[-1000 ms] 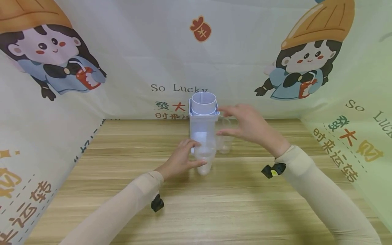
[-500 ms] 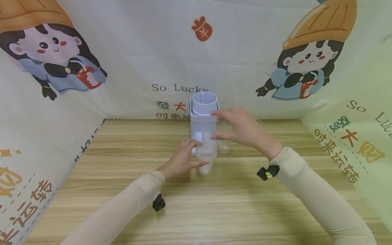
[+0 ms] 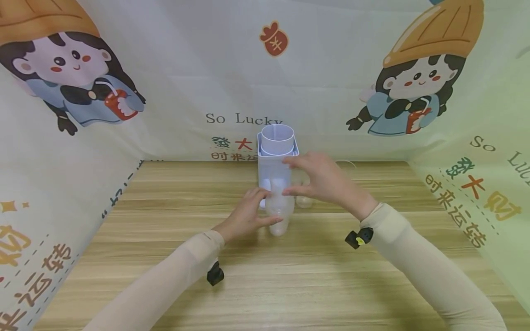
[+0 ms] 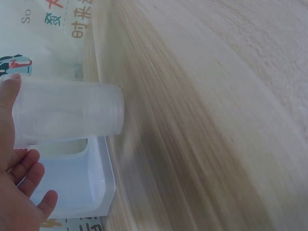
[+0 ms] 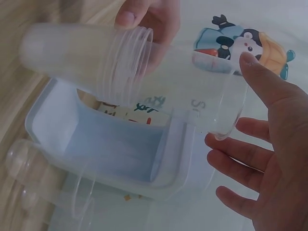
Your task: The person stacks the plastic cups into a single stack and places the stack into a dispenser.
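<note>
A stack of frosted clear plastic cups (image 3: 279,225) stands in front of a pale blue-white plastic holder (image 3: 273,170). My left hand (image 3: 244,214) holds this stack from the left, between thumb and fingers near the rims. My right hand (image 3: 327,181) holds a clear plastic cup (image 5: 192,91) by its rim, thumb on one side and fingertips on the other. In the right wrist view that cup's lower end sits inside the mouth of the stack. The left wrist view shows the stack's base (image 4: 118,109) just over the wooden table.
An open-ended tube (image 3: 277,139) rises from the top of the holder. Further clear cups (image 3: 304,200) stand on the wooden table (image 3: 290,285), right of the holder and partly behind my right hand. A printed cloth (image 3: 323,69) hangs behind and at both sides.
My right hand has moved left and down with the clear cup, sinking it towards the stack. The left hand has stayed in place, still holding the stack.
</note>
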The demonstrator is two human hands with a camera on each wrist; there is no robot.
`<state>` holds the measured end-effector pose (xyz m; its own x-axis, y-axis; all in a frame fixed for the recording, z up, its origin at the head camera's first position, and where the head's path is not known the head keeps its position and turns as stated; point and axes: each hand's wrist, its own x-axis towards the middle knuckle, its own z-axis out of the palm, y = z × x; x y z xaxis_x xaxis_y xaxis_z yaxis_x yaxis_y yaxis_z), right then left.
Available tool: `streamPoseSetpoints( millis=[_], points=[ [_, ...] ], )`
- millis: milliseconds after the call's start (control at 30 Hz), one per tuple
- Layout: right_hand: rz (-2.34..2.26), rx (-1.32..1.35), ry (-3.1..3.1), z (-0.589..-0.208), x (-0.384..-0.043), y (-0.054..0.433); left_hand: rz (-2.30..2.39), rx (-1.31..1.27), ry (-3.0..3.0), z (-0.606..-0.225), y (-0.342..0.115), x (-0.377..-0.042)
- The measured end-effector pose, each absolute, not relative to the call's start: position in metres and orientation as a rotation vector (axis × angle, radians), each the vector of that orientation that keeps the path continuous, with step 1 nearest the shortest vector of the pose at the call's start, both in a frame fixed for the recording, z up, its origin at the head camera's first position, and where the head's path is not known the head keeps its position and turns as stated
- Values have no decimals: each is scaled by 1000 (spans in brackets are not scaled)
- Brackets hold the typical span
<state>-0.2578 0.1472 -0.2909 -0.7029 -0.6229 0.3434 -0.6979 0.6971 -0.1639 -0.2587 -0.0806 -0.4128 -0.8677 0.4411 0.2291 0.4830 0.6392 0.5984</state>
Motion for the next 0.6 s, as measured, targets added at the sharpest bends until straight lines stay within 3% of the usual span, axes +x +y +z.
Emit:
streamPoseSetpoints(
  millis=[600],
  points=[
    [362, 1076, -2673, -307, -258, 143, -1078, -810, -2763, -414, -82, -259]
  ],
)
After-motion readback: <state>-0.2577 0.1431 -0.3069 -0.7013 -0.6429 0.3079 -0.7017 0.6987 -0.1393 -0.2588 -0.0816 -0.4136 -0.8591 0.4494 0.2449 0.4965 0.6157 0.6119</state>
